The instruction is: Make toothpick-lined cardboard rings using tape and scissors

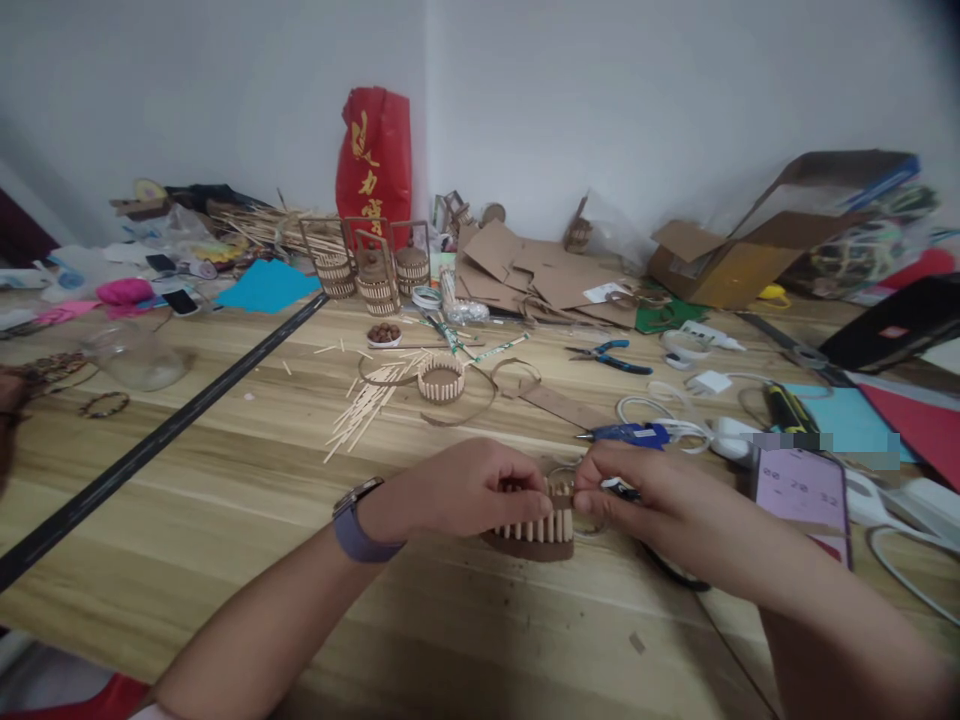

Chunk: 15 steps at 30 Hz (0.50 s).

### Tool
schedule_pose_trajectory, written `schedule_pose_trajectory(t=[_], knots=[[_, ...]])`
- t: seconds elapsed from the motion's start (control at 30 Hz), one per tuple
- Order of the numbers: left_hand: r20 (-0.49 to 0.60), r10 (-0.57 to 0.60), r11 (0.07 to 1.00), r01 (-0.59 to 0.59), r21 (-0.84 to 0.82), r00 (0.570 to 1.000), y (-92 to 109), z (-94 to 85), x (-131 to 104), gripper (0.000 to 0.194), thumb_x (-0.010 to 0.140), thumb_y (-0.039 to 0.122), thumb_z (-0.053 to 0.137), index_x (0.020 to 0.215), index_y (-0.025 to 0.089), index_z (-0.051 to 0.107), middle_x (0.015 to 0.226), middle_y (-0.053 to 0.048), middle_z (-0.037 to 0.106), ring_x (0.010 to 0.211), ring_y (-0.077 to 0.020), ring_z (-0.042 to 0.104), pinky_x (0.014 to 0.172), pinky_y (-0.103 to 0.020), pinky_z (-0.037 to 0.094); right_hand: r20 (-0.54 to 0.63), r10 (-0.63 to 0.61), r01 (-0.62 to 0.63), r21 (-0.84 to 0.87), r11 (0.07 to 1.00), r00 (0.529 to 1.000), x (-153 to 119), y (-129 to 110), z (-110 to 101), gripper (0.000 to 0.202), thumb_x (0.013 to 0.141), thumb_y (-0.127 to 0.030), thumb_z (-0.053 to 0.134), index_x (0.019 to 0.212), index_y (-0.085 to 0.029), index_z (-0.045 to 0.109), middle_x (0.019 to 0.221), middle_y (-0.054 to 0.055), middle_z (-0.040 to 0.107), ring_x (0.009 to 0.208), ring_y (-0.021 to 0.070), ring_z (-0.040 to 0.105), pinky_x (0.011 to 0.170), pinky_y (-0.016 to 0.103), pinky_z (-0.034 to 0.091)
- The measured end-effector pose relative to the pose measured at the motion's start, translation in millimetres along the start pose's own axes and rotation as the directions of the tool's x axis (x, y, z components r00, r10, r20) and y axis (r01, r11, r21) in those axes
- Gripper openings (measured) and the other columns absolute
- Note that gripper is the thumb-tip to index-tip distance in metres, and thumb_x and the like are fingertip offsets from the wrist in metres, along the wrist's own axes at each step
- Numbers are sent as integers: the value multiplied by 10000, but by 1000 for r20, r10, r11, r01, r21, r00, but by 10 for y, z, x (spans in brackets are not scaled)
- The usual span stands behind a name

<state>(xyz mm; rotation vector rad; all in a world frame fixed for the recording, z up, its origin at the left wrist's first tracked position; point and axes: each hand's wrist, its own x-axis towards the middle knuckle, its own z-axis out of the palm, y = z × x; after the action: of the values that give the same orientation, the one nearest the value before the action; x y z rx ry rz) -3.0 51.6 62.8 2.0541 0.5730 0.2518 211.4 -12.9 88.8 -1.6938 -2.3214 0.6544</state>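
Keeping the blue hot-glue gun (630,434) as your landmark, find the curved piece of pale wooden sticks on a brown cardboard base (534,548) on your side of it, a little to the left. Its long axis runs left to right across your front, sticks upright, with a brown strip along the top at its right end. Your left hand (476,490) grips its upper edge from the left, fingers closed over the sticks; your right hand (637,480) meets its right end, thumb and forefinger pinched narrow, though whether they grip the strip or only touch it, I cannot tell. Both hands are at the piece, so neither is nearer. Beyond the gun and to its left stands a round, stick-walled ring (441,382); farther back that way, a tall red bag (375,150) bears gold Chinese characters, 力 legible among them. Right of the gun and nearer you, a lilac-screened phone (801,490) reads "00 20 32".
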Motion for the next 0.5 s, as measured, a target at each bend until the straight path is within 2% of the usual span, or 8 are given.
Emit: schedule_pose_trajectory(t=[0.23, 0.37, 0.5], knots=[[-4, -4, 1000, 4, -28, 1000, 34, 17, -28, 294, 891, 394, 551, 797, 139, 662, 610, 44, 508, 556, -82, 424, 501, -195, 282, -6, 7, -7, 5, 1000, 1000, -19, -18, 18, 310, 929, -387, 434, 750, -209, 614, 743, 29, 644, 706, 176, 590, 648, 289, 412], [-9, 20, 999, -20, -37, 1000, 50, 1, -53, 303, 895, 403, 556, 803, 138, 669, 608, 46, 502, 555, -78, 418, 496, -194, 275, -42, -22, 21, -34, 999, 999, -20, -63, 6, 392, 966, -373, 360, 720, -202, 612, 707, 38, 634, 679, 183, 587, 642, 306, 423], [13, 15, 992, -14, -125, 1000, 55, -62, -91, 322, 893, 432, 566, 833, 135, 672, 634, 38, 520, 575, -81, 436, 510, -191, 303, -123, -59, 56, -28, 998, 991, -16, -61, -29, 407, 966, -371, 361, 705, -206, 626, 717, 55, 657, 697, 196, 616, 663, 317, 463]])
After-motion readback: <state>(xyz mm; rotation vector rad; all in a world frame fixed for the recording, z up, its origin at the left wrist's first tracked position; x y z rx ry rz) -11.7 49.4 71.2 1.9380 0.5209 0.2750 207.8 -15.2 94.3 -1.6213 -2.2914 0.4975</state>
